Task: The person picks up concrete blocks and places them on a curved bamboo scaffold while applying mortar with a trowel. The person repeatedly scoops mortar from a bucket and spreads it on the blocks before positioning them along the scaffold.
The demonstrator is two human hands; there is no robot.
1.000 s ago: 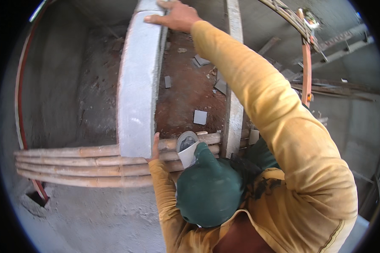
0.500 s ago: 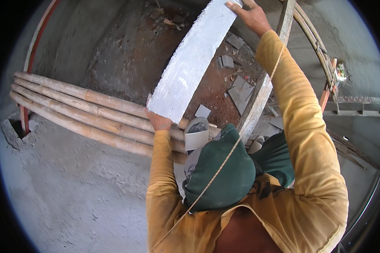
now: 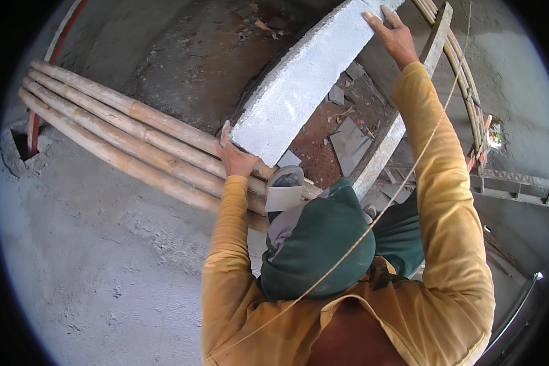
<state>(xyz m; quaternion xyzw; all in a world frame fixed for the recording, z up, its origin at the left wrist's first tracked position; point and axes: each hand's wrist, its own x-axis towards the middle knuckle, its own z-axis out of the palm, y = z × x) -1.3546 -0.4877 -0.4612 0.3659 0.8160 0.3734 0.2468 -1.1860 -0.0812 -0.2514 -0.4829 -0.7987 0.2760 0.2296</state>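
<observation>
A long whitish-grey block (image 3: 305, 82) with a rough surface slants from the middle of the view to the upper right. My left hand (image 3: 235, 158) is at its near end, with the palm side against the end and the fingers partly raised and spread along the left edge. At the far end my right hand (image 3: 396, 38) grips the top, its fingers bent over the right edge. Both arms are stretched out in mustard-yellow sleeves. The block's underside is hidden.
Several bamboo poles (image 3: 128, 134) lie side by side under my sandalled foot (image 3: 285, 186). A timber beam (image 3: 378, 149) slopes past my right knee. Broken tiles (image 3: 348, 143) lie on the ground below. A thin cord (image 3: 372, 226) crosses in front of me. Bundled poles (image 3: 463, 67) stand at right.
The block has shifted to the right together with both hands, and more of its left side shows. My left hand's fingers are now more raised and spread.
</observation>
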